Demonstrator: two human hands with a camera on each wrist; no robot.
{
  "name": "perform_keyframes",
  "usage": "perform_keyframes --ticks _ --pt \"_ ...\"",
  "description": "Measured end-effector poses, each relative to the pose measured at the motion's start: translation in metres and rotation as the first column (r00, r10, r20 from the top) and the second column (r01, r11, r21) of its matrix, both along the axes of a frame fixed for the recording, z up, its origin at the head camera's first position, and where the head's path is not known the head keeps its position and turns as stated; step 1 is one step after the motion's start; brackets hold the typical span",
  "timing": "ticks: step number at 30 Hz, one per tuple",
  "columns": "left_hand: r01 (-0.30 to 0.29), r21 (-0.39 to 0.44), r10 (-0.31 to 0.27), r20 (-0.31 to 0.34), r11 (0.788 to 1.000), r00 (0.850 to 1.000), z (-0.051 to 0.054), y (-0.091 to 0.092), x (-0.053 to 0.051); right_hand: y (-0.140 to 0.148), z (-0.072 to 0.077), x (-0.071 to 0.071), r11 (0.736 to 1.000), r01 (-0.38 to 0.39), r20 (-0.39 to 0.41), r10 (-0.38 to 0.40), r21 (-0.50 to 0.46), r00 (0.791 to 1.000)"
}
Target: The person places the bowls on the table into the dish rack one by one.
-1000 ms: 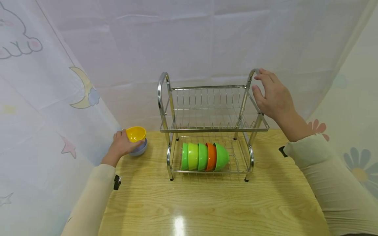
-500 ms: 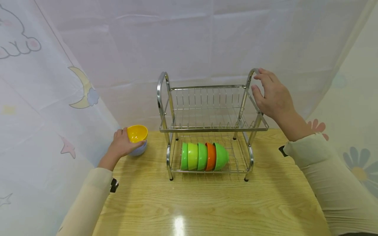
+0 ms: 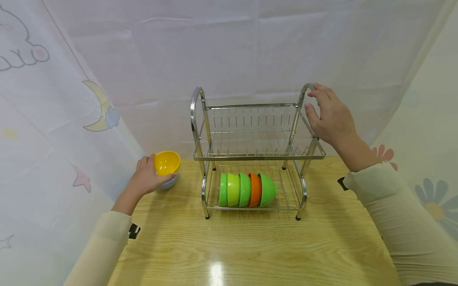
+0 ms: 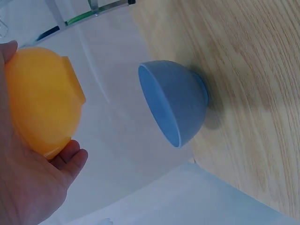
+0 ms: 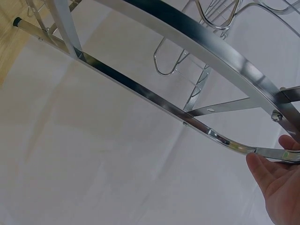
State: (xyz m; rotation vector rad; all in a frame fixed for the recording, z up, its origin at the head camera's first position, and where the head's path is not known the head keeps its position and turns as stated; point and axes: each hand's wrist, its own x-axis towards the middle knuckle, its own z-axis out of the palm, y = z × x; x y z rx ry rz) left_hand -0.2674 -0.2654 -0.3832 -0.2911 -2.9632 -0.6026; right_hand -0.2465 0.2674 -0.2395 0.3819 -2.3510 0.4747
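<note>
My left hand (image 3: 147, 178) grips a yellow bowl (image 3: 167, 163), thumb on one side and fingers on the other. In the left wrist view the same yellow bowl (image 4: 44, 101) is held apart from a blue bowl (image 4: 174, 101), which stands upright on the table. From the head view, the yellow one partly covers that blue bowl (image 3: 170, 182). At the upper right side of a two-tier metal dish rack (image 3: 259, 157), my right hand (image 3: 332, 117) holds the curved tube; the right wrist view has its fingers (image 5: 260, 168) around the tube (image 5: 234, 146).
On the rack's lower tier a row of nested bowls stands on edge: several green ones (image 3: 268, 190) and an orange one (image 3: 255, 190). The wooden table (image 3: 257, 246) reaches back to a pale curtain (image 3: 229, 51). A printed curtain (image 3: 53, 159) hangs close by the left arm.
The left hand has shifted the yellow bowl slightly right and tipped its opening more toward the head camera. The right hand keeps its place on the rack.
</note>
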Motion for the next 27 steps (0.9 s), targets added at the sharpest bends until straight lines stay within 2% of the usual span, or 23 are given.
perform_keyframes --ticks 9,17,22,27 --pt "0.029 -0.012 -0.029 -0.019 1.000 0.999 0.010 0.007 0.019 0.000 0.000 0.000 1.000 0.008 0.009 -0.008 0.002 1.000" --pt "0.042 -0.011 -0.042 -0.009 0.999 0.999 0.020 0.013 0.038 -0.001 -0.001 0.001 1.000 0.010 0.023 -0.010 -0.011 1.000" --pt "0.046 -0.011 -0.047 -0.015 0.999 0.999 0.023 0.017 0.047 -0.001 -0.001 0.002 1.000 0.005 0.031 -0.004 -0.021 1.000" --pt "0.059 0.003 -0.059 -0.030 0.998 0.998 0.025 0.021 0.055 0.000 0.000 0.003 0.999 -0.020 0.079 0.023 -0.037 0.997"
